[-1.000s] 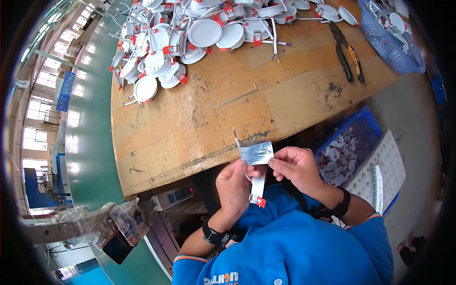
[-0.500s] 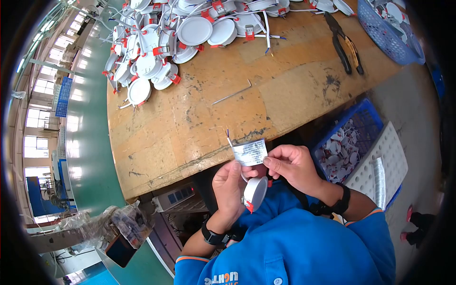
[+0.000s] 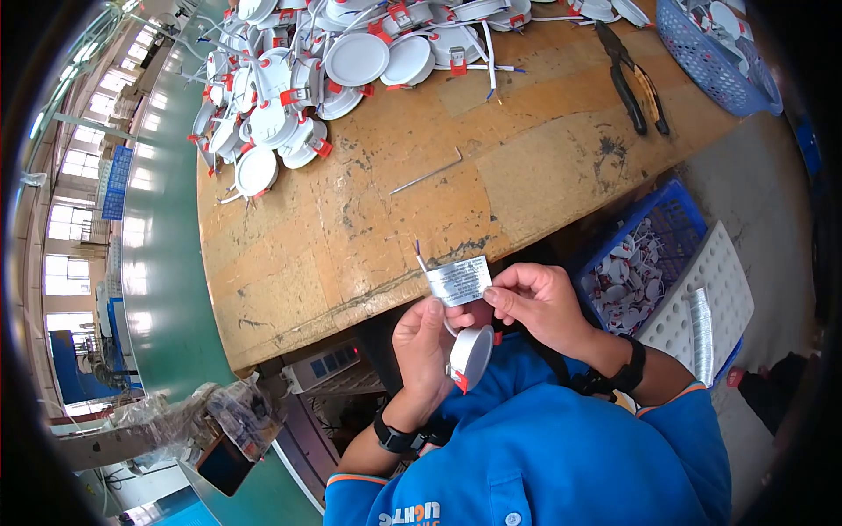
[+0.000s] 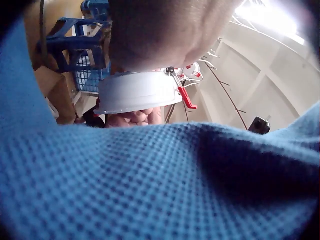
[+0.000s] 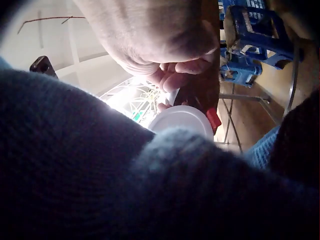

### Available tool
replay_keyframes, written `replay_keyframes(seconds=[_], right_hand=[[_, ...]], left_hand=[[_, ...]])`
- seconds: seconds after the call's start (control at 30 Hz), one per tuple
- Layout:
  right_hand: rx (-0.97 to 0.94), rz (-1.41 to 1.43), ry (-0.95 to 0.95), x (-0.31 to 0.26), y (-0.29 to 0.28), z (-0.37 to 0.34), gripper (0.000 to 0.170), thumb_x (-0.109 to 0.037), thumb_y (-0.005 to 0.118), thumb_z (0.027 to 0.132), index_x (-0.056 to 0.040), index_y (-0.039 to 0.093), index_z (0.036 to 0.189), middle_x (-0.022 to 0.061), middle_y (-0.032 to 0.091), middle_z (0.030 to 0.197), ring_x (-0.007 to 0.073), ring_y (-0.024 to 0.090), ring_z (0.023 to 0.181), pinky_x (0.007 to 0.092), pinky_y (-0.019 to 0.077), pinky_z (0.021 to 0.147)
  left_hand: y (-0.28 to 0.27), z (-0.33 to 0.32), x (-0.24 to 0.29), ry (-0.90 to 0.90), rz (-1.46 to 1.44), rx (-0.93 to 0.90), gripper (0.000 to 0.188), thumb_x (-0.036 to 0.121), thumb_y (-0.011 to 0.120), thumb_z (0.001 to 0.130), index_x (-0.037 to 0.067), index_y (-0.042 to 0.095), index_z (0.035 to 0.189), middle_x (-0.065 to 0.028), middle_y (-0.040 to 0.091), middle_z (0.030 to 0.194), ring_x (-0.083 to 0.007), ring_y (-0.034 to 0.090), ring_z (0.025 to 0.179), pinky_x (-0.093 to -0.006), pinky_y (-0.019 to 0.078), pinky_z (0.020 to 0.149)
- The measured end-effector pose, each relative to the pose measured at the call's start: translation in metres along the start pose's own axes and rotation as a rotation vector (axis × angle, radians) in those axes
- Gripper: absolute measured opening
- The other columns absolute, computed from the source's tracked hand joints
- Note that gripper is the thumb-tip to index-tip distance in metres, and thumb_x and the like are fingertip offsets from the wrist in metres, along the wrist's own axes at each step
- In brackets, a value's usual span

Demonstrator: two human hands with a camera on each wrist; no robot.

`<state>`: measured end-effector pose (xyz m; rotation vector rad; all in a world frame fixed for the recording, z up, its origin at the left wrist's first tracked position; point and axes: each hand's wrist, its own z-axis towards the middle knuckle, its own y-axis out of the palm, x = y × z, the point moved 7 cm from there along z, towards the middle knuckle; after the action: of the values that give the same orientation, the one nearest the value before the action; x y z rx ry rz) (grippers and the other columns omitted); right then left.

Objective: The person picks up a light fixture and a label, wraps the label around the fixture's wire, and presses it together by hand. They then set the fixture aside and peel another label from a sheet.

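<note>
A silver printed label [image 3: 460, 280] is stretched between both hands below the table's front edge. My left hand [image 3: 423, 344] pinches its left end together with the white cable [image 3: 423, 260]. My right hand [image 3: 545, 307] pinches the label's right end between thumb and index finger. From the cable a round white lamp [image 3: 471, 358] with a red clip hangs beside the left fingers. In the left wrist view the lamp [image 4: 137, 92] is seen edge-on under the left hand [image 4: 165, 30]. The right wrist view shows the lamp [image 5: 182, 121] below the right hand [image 5: 155, 40].
Many white lamps [image 3: 358, 60] are heaped at the table's back left. A hex key [image 3: 426, 171] and pliers [image 3: 631, 81] lie on the table [image 3: 289, 254]. A light-blue basket [image 3: 715, 70] stands back right. Below, a blue crate [image 3: 680, 202] holds lamps beside a white perforated board [image 3: 726, 289].
Since the earliest frame the hanging lamp has turned its round face outward, and the label has tilted. Hands and label have shifted slightly left in view. Both hands keep their hold.
</note>
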<state>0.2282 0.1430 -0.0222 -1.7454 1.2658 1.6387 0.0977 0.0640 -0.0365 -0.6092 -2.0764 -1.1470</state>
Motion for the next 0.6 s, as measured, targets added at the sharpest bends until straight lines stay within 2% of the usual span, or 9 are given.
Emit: replay_keyframes(seconds=[0.3,0.6], right_hand=[[-0.01,0.021,0.008,-0.0013,0.0004,0.0008,0.014,-0.011,0.062,0.086,0.003,0.061,0.085,0.0033,0.061,0.066,0.0042,0.055,0.057,0.0198,0.0467,0.048],[-0.001,-0.033,-0.019,-0.0027,-0.0004,0.0019,0.013,-0.011,0.062,0.085,0.0027,0.062,0.085,0.0022,0.061,0.065,0.0032,0.054,0.056,0.0185,0.0443,0.048]], left_hand=[[-0.0019,0.0008,-0.0012,-0.008,0.012,0.001,0.021,0.018,0.051,0.092,0.0,0.06,0.088,-0.011,0.065,0.081,-0.0146,0.063,0.071,-0.03,0.0538,0.066],[-0.0041,0.0014,-0.0035,-0.026,-0.012,0.003,0.02,0.019,0.051,0.092,0.0,0.059,0.09,-0.0096,0.064,0.083,-0.0153,0.063,0.071,-0.0287,0.0536,0.065]])
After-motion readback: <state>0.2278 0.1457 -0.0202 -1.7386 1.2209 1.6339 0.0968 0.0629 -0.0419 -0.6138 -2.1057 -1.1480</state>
